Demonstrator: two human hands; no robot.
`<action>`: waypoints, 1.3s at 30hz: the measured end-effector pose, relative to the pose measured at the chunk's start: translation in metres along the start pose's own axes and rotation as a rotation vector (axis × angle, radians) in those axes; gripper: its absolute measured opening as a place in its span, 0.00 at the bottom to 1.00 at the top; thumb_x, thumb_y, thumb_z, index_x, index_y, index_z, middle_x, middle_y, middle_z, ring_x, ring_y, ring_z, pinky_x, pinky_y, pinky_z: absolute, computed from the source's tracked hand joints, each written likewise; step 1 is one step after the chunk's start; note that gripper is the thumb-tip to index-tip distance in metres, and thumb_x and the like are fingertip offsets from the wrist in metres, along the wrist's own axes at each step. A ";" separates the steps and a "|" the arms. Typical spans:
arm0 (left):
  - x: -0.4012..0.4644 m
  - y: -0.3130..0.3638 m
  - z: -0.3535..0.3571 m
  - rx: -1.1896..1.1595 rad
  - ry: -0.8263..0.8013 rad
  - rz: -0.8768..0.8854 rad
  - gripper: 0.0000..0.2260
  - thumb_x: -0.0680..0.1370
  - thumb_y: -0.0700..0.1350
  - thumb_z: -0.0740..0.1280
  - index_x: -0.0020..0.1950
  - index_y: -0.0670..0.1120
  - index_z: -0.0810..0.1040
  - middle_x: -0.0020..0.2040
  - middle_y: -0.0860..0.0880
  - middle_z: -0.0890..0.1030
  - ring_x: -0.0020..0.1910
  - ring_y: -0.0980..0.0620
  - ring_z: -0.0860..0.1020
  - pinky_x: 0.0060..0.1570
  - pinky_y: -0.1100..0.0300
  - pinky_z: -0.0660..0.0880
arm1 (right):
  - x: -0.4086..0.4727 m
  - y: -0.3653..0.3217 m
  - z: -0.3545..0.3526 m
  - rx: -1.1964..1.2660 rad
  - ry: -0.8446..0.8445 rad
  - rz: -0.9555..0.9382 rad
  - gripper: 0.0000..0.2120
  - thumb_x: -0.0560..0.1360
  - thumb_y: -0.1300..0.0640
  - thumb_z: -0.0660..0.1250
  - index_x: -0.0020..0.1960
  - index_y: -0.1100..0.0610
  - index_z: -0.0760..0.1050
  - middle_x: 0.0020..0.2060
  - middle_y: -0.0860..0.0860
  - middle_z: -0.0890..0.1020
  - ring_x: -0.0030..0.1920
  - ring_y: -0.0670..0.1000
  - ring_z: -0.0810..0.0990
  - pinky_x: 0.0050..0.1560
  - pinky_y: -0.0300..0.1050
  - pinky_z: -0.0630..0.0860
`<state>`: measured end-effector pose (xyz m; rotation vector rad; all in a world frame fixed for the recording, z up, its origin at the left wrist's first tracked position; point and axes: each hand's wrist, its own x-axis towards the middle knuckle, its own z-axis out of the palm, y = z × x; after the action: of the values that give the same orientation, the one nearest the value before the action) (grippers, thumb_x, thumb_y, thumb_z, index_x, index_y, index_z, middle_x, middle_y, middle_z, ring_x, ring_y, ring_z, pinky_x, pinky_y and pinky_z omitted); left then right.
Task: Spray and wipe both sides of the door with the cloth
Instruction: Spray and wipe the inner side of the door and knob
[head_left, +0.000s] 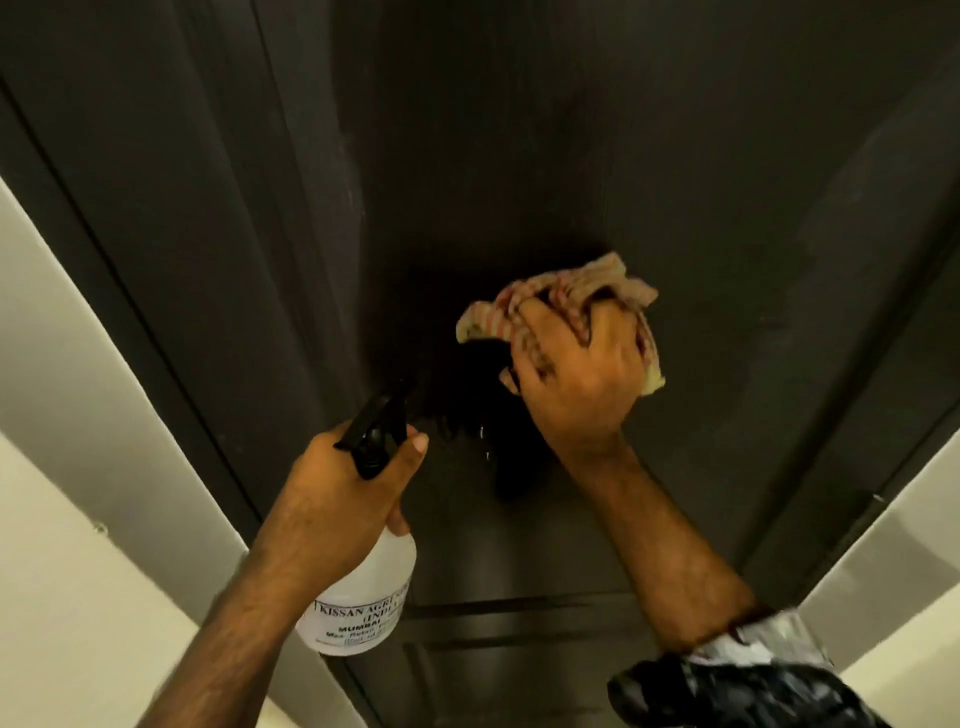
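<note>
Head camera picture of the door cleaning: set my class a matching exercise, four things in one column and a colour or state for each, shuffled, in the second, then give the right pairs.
Column one:
1. door
2. cloth
3. spray bottle
4. right hand

Column two:
A. white body, black trigger head
B. dark brown, with a wet patch
C. presses the cloth against the door
D. bunched up, pale with red stripes

Pairs: 1-B, 2-D, 3-A, 4-C
</note>
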<state>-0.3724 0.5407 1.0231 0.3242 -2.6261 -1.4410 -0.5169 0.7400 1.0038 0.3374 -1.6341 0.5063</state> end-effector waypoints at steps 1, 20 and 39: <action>0.000 -0.001 -0.002 -0.012 0.006 -0.002 0.10 0.79 0.61 0.67 0.52 0.58 0.82 0.29 0.46 0.85 0.31 0.54 0.85 0.45 0.55 0.78 | 0.014 -0.008 0.004 0.035 0.047 0.078 0.10 0.77 0.54 0.77 0.57 0.54 0.87 0.48 0.61 0.82 0.51 0.58 0.76 0.51 0.55 0.77; -0.032 0.008 -0.033 0.006 0.198 0.027 0.10 0.80 0.60 0.66 0.46 0.56 0.81 0.28 0.49 0.85 0.30 0.59 0.84 0.37 0.59 0.73 | -0.076 0.008 -0.007 0.147 -0.267 -0.383 0.08 0.84 0.50 0.72 0.58 0.53 0.87 0.51 0.56 0.87 0.53 0.60 0.85 0.54 0.57 0.79; -0.032 0.018 -0.035 -0.197 0.304 -0.084 0.08 0.80 0.57 0.68 0.48 0.54 0.81 0.27 0.51 0.85 0.27 0.56 0.85 0.36 0.60 0.75 | -0.142 -0.059 0.031 0.191 -0.522 -0.473 0.07 0.81 0.50 0.68 0.56 0.45 0.83 0.50 0.48 0.87 0.49 0.53 0.85 0.43 0.48 0.86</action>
<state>-0.3365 0.5297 1.0570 0.5854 -2.2373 -1.5239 -0.4959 0.6631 0.8686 1.0385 -1.9221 0.2176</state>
